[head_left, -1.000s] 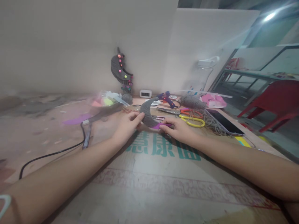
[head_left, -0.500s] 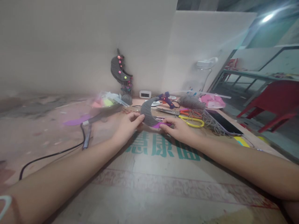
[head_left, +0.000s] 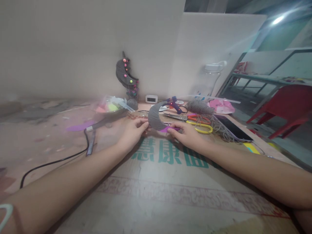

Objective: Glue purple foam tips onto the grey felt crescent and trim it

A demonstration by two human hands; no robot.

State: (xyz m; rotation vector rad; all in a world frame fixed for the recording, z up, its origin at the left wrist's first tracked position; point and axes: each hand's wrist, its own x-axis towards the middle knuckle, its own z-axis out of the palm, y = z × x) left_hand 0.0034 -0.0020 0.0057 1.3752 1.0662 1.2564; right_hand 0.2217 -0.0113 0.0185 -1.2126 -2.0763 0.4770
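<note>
My left hand (head_left: 133, 133) pinches the lower left edge of a grey yarn-wrapped crescent (head_left: 154, 116), which stands tilted above the cardboard sheet (head_left: 168, 182). My right hand (head_left: 186, 134) grips the crescent's purple unwrapped tip (head_left: 170, 129) between thumb and fingers. Grey yarn covers most of the crescent. A loose heap of grey yarn (head_left: 207, 112) lies just right of my right hand.
A finished crescent with coloured beads (head_left: 125, 74) leans on the wall. Scissors with yellow handles (head_left: 198, 126), orange-handled pliers (head_left: 195, 117), a glue gun (head_left: 174, 103), a small clock (head_left: 151, 98), a phone (head_left: 232, 128) and a black cable (head_left: 60, 156) lie around. A red chair (head_left: 287, 104) stands right.
Both hands have shifted the crescent very slightly; the grip is the same.
</note>
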